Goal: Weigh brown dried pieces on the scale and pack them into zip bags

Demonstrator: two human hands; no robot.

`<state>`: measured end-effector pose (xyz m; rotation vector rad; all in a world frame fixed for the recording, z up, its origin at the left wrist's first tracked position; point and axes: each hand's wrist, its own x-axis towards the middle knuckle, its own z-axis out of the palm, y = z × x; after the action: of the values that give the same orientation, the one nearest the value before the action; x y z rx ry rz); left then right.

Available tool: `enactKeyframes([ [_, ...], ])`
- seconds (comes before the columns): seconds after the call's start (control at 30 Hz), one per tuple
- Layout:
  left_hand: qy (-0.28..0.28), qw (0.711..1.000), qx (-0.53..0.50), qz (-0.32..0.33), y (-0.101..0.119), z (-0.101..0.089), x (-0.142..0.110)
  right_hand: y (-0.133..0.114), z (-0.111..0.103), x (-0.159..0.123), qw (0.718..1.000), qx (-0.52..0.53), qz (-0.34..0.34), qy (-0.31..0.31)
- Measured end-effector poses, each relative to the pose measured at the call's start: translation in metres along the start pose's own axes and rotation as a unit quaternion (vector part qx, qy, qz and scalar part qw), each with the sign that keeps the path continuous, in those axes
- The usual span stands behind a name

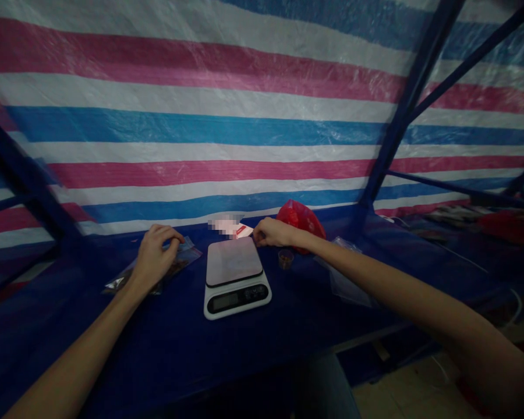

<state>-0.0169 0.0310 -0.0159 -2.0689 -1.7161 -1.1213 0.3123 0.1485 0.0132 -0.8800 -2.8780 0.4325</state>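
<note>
A white digital kitchen scale (234,262) sits before me on the blue tabletop, its dark display facing me and its plate bare. To its left, my left hand (157,253) is curled, thumb and fingertips together at the edge of a clear plastic bag (186,256) holding something brown. My right hand (273,233) is closed by the scale's back right corner; what its fingertips pinch, if anything, is hidden. Close to those fingertips lies a white and red card (243,231). A small clear cup (285,259) with brown bits stands just below my right wrist.
A red plastic bag (301,218) stands behind my right wrist. Clear flat bags (349,285) lie under my right forearm. Blue metal posts (395,134) rise at both sides, and a striped plastic sheet (227,134) hangs behind the table.
</note>
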Motion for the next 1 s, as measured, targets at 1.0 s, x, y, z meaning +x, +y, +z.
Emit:
enactKeyframes([
  [1.0,-0.002,0.999,-0.036,0.028,0.02,0.004,-0.007,0.075,0.002,-0.104,0.968,0.013,0.104,0.226],
])
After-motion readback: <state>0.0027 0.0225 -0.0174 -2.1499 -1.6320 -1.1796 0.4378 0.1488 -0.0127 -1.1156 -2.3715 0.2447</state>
